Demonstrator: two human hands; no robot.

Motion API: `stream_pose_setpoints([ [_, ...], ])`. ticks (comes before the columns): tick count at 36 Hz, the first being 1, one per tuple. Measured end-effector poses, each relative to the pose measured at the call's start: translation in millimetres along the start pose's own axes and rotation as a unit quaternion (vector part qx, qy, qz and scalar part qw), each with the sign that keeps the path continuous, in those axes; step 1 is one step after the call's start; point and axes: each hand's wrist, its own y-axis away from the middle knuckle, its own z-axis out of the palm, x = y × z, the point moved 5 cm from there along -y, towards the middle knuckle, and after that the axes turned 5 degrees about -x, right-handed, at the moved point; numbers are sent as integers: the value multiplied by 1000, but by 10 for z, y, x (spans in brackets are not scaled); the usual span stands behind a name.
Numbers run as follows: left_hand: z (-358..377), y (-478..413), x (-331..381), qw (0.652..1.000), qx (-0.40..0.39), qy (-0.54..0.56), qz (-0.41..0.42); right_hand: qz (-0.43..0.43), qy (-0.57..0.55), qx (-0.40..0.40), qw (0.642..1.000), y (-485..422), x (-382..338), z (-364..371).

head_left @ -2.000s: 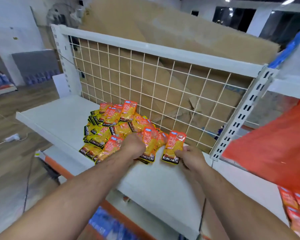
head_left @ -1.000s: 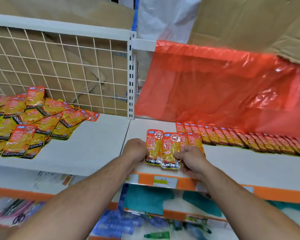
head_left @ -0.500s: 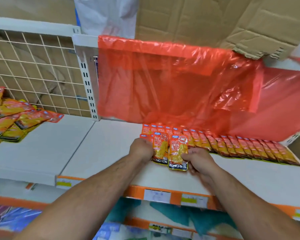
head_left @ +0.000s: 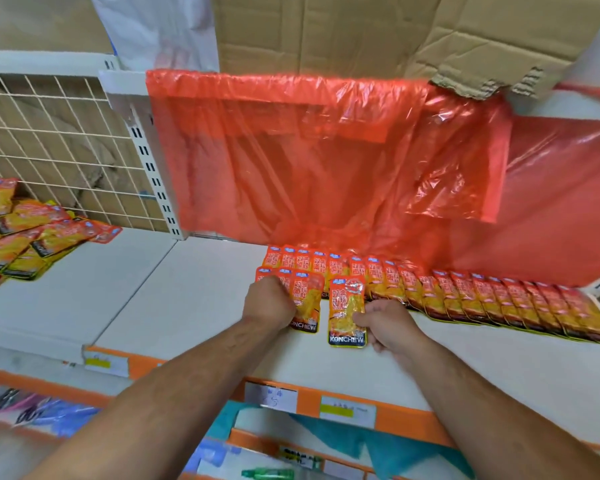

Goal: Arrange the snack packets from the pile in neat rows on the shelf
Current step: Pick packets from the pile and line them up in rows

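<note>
A row of orange-and-yellow snack packets (head_left: 482, 299) runs overlapping along the back of the white shelf (head_left: 194, 306), from the middle to the right. My left hand (head_left: 269, 301) is closed on a small bunch of packets (head_left: 305, 306) at the row's left end. My right hand (head_left: 387, 323) pinches a single packet (head_left: 347, 311) by its lower right edge, lying just apart from the bunch. The loose pile of packets (head_left: 25, 233) sits on the neighbouring shelf at far left.
A red plastic sheet (head_left: 326, 161) hangs behind the row, with cardboard (head_left: 361, 32) above it. A white wire grid (head_left: 59, 147) backs the left shelf. Orange price strips (head_left: 343, 407) line the shelf's front edge; lower shelves hold other goods.
I carried the packets from the pile on the left shelf over to the right shelf. My hands have drawn apart, splitting one packet off from the bunch.
</note>
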Motion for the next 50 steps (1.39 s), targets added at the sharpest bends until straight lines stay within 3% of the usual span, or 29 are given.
stream_pose_setpoints([
  [12,34,-31,63,999,-22,-24,35,20,-28,5,999,-29,-38,8],
  [21,-153,-17,-39,985,48,-100,131,35,-35,21,999,-161,-230,265],
  [28,-224,-63,-138,958,67,-168,221,42,89,106,989,-180,-325,376],
  [38,-279,-152,-191,959,26,-169,225,21,235,131,963,-125,-443,449],
  [50,-258,-133,-210,943,22,-230,239,-21,436,204,877,-22,-552,525],
])
